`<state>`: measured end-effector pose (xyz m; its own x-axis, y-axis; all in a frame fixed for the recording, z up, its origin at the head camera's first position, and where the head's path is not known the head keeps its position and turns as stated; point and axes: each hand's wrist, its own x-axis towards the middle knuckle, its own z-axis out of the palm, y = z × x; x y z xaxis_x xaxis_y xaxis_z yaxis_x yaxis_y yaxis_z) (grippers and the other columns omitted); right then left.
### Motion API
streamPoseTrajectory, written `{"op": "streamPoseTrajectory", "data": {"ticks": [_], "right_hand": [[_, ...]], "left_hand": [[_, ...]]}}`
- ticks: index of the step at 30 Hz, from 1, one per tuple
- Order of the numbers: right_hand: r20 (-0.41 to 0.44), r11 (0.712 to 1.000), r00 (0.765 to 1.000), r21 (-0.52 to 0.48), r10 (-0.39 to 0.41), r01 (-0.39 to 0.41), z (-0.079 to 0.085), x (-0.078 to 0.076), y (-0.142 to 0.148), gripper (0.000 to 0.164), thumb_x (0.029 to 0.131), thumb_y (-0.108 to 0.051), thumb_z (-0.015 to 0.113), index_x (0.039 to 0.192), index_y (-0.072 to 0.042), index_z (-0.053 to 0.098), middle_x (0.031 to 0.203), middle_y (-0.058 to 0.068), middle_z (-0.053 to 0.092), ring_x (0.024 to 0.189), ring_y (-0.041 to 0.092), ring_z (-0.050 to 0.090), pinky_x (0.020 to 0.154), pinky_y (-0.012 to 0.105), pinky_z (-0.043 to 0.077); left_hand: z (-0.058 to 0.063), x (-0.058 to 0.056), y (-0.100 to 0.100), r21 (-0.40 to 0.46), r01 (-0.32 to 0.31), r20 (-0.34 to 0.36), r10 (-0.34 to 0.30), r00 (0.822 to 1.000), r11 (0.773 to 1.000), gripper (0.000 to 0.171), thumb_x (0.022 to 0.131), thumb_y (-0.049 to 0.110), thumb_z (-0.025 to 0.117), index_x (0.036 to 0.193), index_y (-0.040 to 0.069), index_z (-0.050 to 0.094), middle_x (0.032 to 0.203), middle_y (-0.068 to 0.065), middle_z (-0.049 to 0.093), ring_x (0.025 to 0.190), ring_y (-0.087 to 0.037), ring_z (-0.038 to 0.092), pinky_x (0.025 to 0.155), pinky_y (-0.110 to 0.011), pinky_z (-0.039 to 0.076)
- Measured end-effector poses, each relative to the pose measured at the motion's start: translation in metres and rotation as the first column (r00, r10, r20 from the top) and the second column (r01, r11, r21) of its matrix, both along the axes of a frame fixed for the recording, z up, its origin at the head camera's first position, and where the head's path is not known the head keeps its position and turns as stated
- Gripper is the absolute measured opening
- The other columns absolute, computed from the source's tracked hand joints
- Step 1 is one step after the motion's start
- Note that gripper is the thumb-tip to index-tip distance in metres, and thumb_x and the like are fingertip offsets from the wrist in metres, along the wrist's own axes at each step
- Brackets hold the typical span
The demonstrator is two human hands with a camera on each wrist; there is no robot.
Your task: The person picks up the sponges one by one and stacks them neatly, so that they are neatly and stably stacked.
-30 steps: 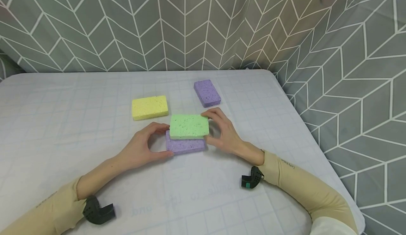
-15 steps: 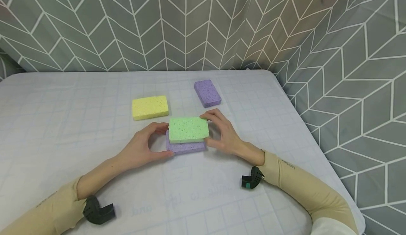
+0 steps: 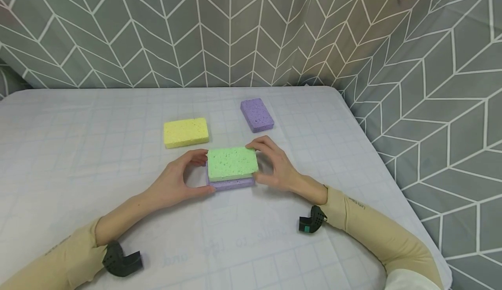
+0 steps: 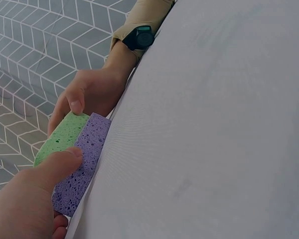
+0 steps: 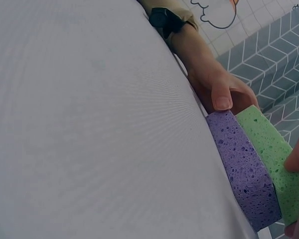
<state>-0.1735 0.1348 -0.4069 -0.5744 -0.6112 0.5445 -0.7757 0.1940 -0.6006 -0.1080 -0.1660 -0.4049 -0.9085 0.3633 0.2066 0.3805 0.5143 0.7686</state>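
A green sponge (image 3: 232, 163) lies over a purple sponge (image 3: 231, 185) in the head view, with only the purple one's near strip showing. My left hand (image 3: 178, 176) grips the purple sponge at its left end, thumb on the near edge and fingers at the far side. At the other end, my right hand (image 3: 276, 163) holds the green sponge between thumb and fingers. Seen from the side in the right wrist view, the green sponge (image 5: 271, 154) is against the top of the purple sponge (image 5: 244, 169), slightly offset.
Behind the stack are a yellow sponge (image 3: 186, 132) to the left and another purple sponge (image 3: 256, 115) to the right. All lie on a white-covered table (image 3: 98, 142). A grey patterned curtain (image 3: 213, 33) hangs along the back and right sides.
My right hand has brought the green sponge slightly down and nearer in the head view, so it covers more of the purple sponge. My left hand has stayed in place.
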Motion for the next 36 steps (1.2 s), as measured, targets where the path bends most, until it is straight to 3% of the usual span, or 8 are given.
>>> {"op": "streamPoseTrajectory", "data": {"ticks": [22, 36], "right_hand": [[-0.003, 0.996, 0.997, 0.048, 0.071, -0.071, 0.0002, -0.0006, 0.0011, 0.064, 0.074, -0.022, 0.066, 0.133, -0.002, 0.055, 0.126, 0.013, 0.053, 0.116, 0.024, 0.053, 0.106, 0.037, 0.046], [0.027, 0.987, 0.991, 0.092, 0.129, -0.131, 0.0014, -0.0015, 0.0009, 0.067, 0.078, -0.021, 0.066, 0.139, 0.001, 0.048, 0.132, 0.013, 0.048, 0.122, 0.024, 0.048, 0.109, 0.037, 0.042]], "left_hand": [[-0.0014, -0.0006, -0.0001, -0.002, 0.023, -0.016, -0.023, 1.000, 1.000, 0.078, 0.074, 0.039, 0.089, 0.139, 0.020, 0.051, 0.126, 0.010, 0.062, 0.117, -0.009, 0.057, 0.105, -0.025, 0.045], [0.0004, 0.0003, -0.0008, -0.048, 0.012, -0.022, -0.013, 1.000, 0.999, 0.076, 0.074, 0.042, 0.089, 0.136, 0.018, 0.053, 0.127, 0.011, 0.061, 0.117, -0.009, 0.057, 0.104, -0.031, 0.048]]}}
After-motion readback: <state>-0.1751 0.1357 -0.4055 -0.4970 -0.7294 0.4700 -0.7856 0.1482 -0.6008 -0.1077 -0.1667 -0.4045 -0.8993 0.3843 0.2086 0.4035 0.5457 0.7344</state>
